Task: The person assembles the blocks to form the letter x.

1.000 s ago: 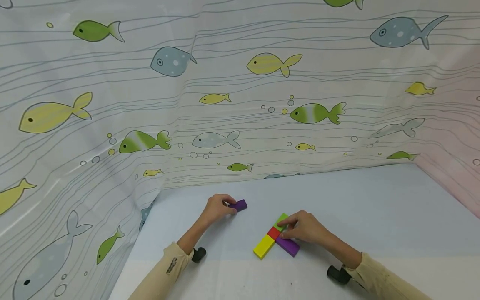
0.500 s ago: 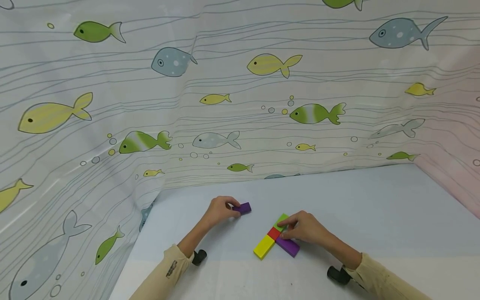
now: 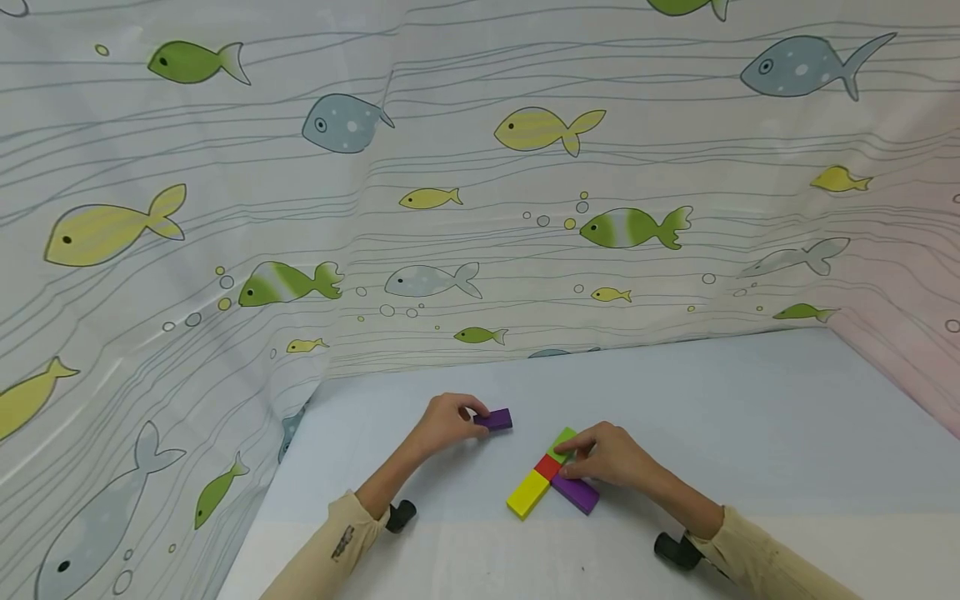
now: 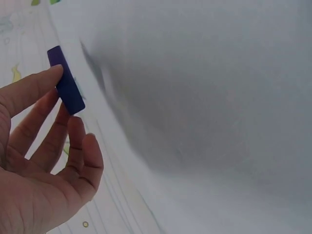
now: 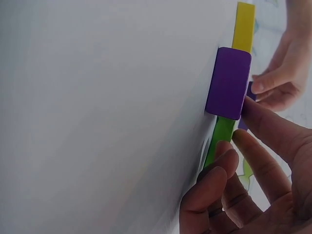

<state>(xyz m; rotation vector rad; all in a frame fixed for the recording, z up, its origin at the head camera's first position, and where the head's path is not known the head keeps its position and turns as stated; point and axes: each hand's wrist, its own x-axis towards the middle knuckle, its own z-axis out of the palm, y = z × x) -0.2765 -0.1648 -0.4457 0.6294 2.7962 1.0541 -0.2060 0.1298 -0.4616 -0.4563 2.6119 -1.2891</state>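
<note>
In the head view my left hand holds a purple block, pinched by one end between thumb and fingers. The left wrist view has this purple block under the thumb, apart from the white surface. My right hand rests on a joined group of blocks: the index finger touches the green block, and the thumb touches a second purple block near its inner end. A red block sits in the middle, with a yellow block running toward the near left.
The blocks lie on a pale table. Behind it and at the left hangs a fish-print sheet. Black wrist cameras sit below each cuff.
My left hand has moved a little to the right with its purple block, closer to the joined blocks. The right hand and the blocks under it have stayed put.
</note>
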